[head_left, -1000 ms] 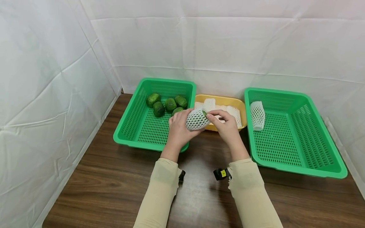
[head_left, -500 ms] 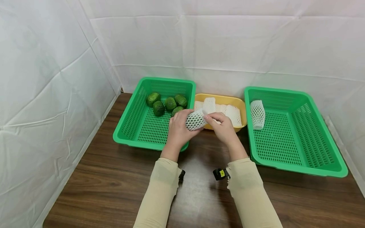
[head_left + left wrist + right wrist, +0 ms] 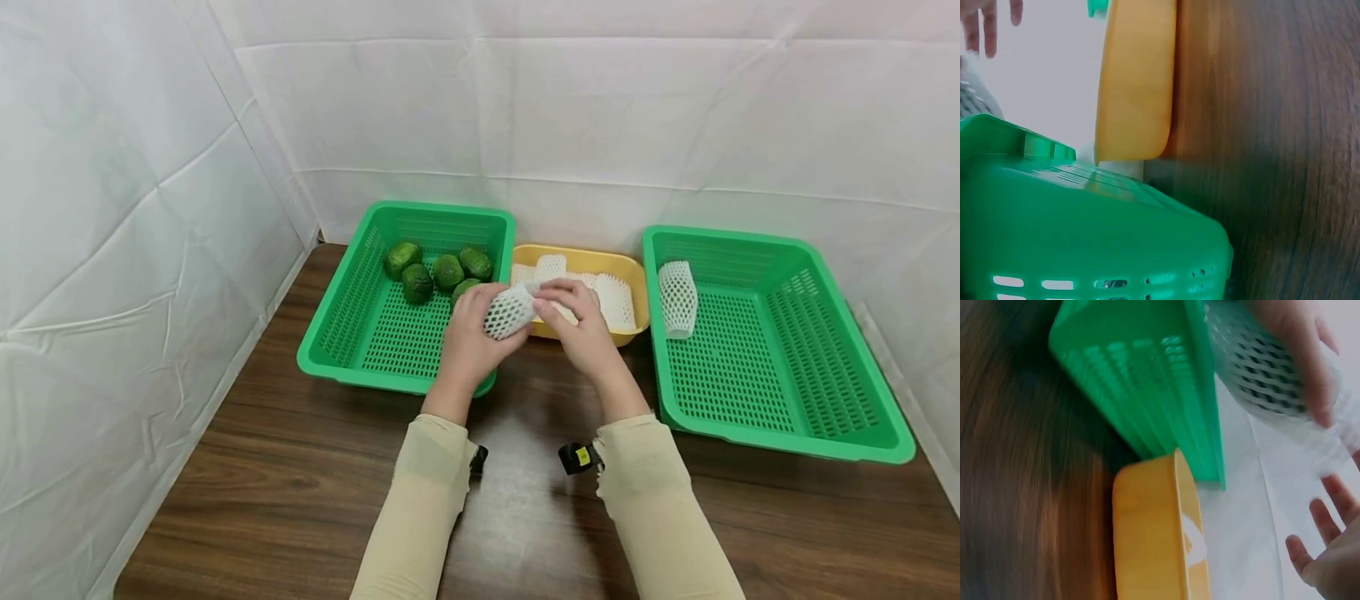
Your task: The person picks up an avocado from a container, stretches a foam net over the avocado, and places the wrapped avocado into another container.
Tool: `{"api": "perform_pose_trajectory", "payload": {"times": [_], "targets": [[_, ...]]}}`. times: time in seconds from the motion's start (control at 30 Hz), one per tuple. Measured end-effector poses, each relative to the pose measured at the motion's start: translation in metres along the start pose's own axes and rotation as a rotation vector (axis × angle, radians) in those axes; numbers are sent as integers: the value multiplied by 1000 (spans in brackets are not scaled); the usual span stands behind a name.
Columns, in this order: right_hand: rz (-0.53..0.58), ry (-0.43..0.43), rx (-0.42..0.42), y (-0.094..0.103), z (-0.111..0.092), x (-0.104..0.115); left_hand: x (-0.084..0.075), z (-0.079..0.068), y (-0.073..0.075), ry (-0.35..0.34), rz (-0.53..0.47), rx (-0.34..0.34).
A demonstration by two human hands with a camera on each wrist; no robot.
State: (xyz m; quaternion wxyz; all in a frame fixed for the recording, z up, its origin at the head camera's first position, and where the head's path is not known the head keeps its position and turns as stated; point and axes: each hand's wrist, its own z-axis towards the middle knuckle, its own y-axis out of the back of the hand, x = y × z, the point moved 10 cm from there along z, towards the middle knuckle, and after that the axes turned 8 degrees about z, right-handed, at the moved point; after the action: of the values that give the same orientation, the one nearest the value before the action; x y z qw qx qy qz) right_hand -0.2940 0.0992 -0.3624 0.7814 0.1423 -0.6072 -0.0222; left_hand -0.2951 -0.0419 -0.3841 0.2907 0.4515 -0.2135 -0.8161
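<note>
My left hand [image 3: 467, 337] grips an avocado inside a white foam net sleeve [image 3: 508, 312], held just above the front right corner of the left green basket [image 3: 405, 385]. At the sleeve's right end, my right hand [image 3: 587, 333] pinches the foam edge between thumb and forefinger. In the right wrist view the dark fruit shows through the mesh of the sleeve [image 3: 1266, 375], and the other right-hand fingers [image 3: 1325, 515] are spread apart. Bare avocados [image 3: 417, 284], several of them, lie in the left basket. The left wrist view catches only a sliver of the sleeve [image 3: 974, 100].
Behind my hands a yellow tray [image 3: 626, 265] holds several flat white foam nets [image 3: 615, 302]. On the right stands another green basket [image 3: 787, 450] with one sleeved fruit [image 3: 678, 300] by its left wall. White cloth [image 3: 630, 108] hangs behind the wooden table [image 3: 300, 500].
The green tip of the avocado, visible at the sleeve's right end a second ago, is now covered by foam. My right hand has shifted slightly left along that end.
</note>
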Motion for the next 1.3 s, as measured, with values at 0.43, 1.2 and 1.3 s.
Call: {"api": "perform_pose_trajectory", "payload": {"times": [0.43, 1.2, 1.3], "targets": [[222, -171, 222, -48, 2, -22, 26, 1, 11, 152, -851, -142], [165, -218, 123, -12, 21, -11, 26, 8, -10, 221, -628, 55], [148, -226, 57, 25, 34, 0, 34, 7, -19, 313, -370, 136]]}}
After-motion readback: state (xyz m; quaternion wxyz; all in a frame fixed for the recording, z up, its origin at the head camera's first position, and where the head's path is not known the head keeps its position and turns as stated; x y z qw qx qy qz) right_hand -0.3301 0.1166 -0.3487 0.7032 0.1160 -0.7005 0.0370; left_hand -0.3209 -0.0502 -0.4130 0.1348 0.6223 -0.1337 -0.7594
